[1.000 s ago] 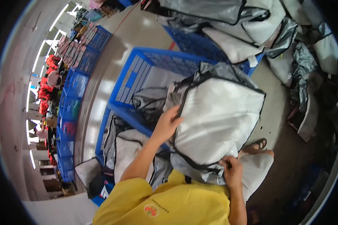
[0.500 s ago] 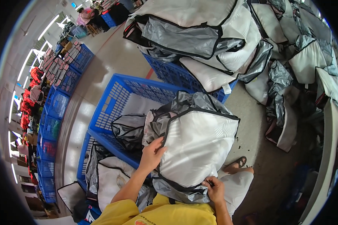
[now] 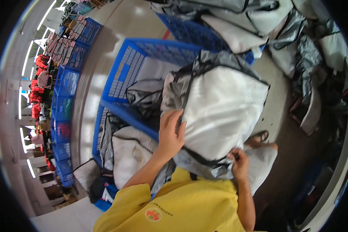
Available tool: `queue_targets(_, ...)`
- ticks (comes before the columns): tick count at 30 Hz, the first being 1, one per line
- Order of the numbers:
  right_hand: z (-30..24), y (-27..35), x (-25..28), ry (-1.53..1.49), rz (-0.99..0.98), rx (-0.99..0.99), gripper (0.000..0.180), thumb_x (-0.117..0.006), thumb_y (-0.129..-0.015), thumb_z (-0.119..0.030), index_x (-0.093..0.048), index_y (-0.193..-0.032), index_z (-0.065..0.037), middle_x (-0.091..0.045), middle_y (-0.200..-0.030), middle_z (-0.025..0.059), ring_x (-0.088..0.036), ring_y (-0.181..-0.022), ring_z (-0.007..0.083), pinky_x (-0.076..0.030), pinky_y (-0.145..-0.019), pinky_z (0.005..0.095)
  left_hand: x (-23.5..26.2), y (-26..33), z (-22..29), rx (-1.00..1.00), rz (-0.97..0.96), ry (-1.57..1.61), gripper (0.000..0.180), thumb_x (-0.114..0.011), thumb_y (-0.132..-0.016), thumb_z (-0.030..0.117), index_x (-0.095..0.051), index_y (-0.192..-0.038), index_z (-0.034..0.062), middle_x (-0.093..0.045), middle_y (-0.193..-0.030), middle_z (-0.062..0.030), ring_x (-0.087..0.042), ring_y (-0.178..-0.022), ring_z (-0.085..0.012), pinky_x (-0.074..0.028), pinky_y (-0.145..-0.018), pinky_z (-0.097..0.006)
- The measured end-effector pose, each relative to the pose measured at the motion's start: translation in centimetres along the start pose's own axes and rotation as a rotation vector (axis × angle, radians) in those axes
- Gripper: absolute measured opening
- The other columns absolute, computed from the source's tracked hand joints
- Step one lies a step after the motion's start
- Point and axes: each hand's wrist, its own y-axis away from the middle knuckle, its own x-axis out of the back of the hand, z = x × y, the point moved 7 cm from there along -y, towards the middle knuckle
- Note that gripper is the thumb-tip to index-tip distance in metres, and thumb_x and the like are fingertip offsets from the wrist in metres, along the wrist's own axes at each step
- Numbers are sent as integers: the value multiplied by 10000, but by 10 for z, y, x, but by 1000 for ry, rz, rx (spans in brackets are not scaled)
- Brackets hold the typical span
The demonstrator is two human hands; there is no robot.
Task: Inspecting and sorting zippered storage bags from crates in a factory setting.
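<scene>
A large white padded bag (image 3: 224, 108) with black-bound edges and silver-grey lining lies over my lap, against the blue crate. My left hand (image 3: 171, 133) is at its left edge, thumb and fingers apart by the black binding. At the bag's lower right corner, my right hand (image 3: 240, 164) is closed, pinching the edge near the silver fabric. The exact spot of that pinch is partly hidden by the fingers.
Open blue plastic crate (image 3: 121, 73) ahead holds grey, black-edged pieces. Another blue crate (image 3: 193, 33) behind it is heaped with white and silver bags. More bags (image 3: 131, 150) lie at my left. A pile of bags (image 3: 309, 69) covers the floor at right. Blue crates (image 3: 67, 87) line the left.
The view has tilted and shifted, so the bag and crates sit higher in the picture. My left thumb and fingers have spread apart at the edge; my right hand stays at the lower corner.
</scene>
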Motion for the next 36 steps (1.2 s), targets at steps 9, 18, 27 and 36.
queue_targets(9,6,-1,-4,41,1,87,162,-807,-896,-57,-670,-952,9,-690,-785,57,-591,-715,105,-508,-686,278,-13,102,71,-179,-601,69,564,-699,-876,47,-611,-1427,127,-603,-659,-53,-605,-571,-268,-499,-552,-403)
queue_targets(18,6,0,4,228,6,103,186,-836,-858,-105,-691,-909,1,-680,-762,136,-628,-660,198,-514,-651,326,-26,134,51,-331,-764,-92,733,-689,-769,96,-582,-1486,207,-599,-649,-31,-622,-554,-228,-509,-516,-387)
queue_targets(27,9,-1,-2,193,15,119,190,-837,-863,-115,-685,-922,-16,-688,-788,143,-633,-671,242,-523,-664,336,-21,122,48,-386,-718,51,463,-661,-883,38,-694,-1332,147,-550,-635,-48,-549,-506,-219,-467,-502,-357)
queue_targets(36,7,3,-2,96,15,78,164,-811,-885,-75,-673,-928,3,-669,-772,126,-585,-690,152,-501,-668,302,-4,98,-39,577,-381,18,248,-569,-1076,211,-552,-934,9,-537,-637,-84,-597,-588,-166,-435,-551,-310)
